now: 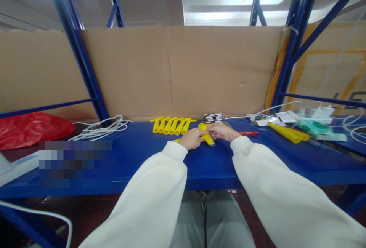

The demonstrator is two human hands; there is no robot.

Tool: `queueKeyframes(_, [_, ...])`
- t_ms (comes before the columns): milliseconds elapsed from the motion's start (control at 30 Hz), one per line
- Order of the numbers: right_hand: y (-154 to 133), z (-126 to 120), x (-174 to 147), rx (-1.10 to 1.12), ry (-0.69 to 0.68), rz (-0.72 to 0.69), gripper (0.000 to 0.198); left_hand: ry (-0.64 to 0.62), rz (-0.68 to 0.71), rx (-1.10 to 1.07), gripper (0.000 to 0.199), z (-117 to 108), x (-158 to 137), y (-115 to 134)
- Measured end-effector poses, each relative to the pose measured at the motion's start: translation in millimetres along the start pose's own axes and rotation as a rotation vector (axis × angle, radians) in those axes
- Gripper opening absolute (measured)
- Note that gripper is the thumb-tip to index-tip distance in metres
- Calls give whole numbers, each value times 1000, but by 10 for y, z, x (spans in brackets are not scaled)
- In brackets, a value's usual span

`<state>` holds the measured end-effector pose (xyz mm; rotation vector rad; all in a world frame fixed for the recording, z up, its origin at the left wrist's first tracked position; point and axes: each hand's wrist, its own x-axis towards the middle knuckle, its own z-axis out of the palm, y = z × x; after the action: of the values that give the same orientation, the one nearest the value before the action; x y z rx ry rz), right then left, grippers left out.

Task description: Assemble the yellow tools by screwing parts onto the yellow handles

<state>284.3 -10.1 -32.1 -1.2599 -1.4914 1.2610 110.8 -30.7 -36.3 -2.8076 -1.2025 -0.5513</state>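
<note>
Near the middle of the blue shelf, my left hand (192, 138) is closed on a yellow plastic part (208, 138) with a tapered end pointing toward me. My right hand (222, 130) has its fingers pinched at the same part's right side, where a thin greyish strip lies along it; whether the strip is held or attached I cannot tell. Another yellow end shows beside my left fingers. Several yellow hollow cones (171, 126) with thin crosspieces lie in a row behind my left hand. Right of my right hand lies a red-handled tool (248, 133), its kind unclear.
A stack of small black-and-white packets (212, 117) stands behind my hands. At right are longer yellow cones (286, 133), a green-and-white object (321, 129) and white cables. White coiled cable (105, 128) and a red bag (34, 128) lie left. Cardboard (128, 72) closes the back.
</note>
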Motion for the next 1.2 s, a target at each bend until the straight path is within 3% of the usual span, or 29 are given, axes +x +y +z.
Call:
queueKeyframes(100, [-2, -98, 46, -148, 104, -50, 16, -6, -36, -5, 41, -17, -7, 17])
queueKeyframes(200, [7, -287, 94, -569, 389, -172, 15, -18, -88, -19, 42, -32, -10, 36])
queueKeyframes(267, [23, -420, 103, -827, 489, -180, 19, -14, -116, -48, 42, -32, -5, 40])
queueKeyframes(433, [47, -552, 55, -1042, 427, 21, 34, -4, -122, -88, 37, -18, 15, 28])
queueKeyframes(667, [19, -437, 23, -1134, 316, -6, 36, -27, -138, -102, 35, -52, 8, 57])
queueKeyframes(1033, [-26, -345, 8, -1218, 311, -29, 26, -47, -126, -105, 37, -18, 9, 44])
queueKeyframes(1200, [0, -323, 131, -1123, 339, 54, 23, -58, -118, -107, 37, -21, 8, 42])
